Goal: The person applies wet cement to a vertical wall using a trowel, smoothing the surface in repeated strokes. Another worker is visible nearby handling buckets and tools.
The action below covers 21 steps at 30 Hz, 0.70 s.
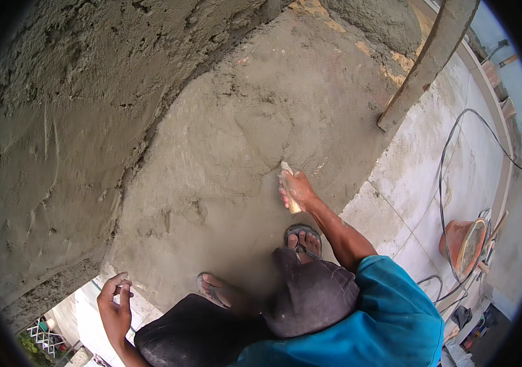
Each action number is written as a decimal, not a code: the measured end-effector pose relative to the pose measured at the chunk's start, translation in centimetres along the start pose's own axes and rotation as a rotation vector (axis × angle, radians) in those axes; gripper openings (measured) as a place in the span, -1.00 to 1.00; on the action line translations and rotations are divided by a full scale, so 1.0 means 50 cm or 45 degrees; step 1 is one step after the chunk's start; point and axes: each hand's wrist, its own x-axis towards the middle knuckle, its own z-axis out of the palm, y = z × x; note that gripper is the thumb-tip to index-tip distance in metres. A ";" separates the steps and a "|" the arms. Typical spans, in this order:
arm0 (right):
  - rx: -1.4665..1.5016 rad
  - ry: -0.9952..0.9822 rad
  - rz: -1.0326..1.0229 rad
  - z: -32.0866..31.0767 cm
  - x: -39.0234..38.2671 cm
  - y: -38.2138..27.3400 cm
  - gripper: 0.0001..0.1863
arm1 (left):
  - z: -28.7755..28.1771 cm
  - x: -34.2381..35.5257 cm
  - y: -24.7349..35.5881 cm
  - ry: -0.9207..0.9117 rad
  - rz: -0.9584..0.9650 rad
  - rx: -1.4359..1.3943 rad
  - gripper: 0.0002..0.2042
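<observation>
My right hand (297, 189) is closed around the pale wooden handle of a trowel (294, 207), low over the wet grey mortar (212, 147). The trowel's blade is hard to make out against the mortar. At the lower left my left hand (116, 306) is held up near the bottom of a mortar-coated wall (77, 122). Its fingers are loosely bent and apart, with grey smears on the tips, and I see nothing held in them.
My sandalled feet (307, 240) are at the mortar's near side. A long straight board (429, 64) slants in from the upper right. Pale tiles (407, 183) border the mortar, with a black cable (442, 177) and an orange bucket (456, 238) on the right.
</observation>
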 end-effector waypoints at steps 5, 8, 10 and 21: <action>-1.296 0.278 -0.820 -0.012 -0.047 -0.031 -0.72 | -0.032 -0.026 -0.004 -0.014 -0.028 0.004 -0.80; -1.443 0.412 -1.141 -0.024 -0.064 -0.057 -0.75 | -0.034 -0.011 -0.015 -0.031 -0.027 -0.043 -0.79; -0.951 0.064 -0.854 -0.005 -0.100 -0.069 -0.78 | -0.025 0.000 -0.006 -0.126 -0.035 0.001 -0.79; 0.218 0.153 -0.064 -0.185 -0.126 0.026 -0.78 | -0.028 -0.009 -0.055 -0.217 -0.156 -0.034 -0.73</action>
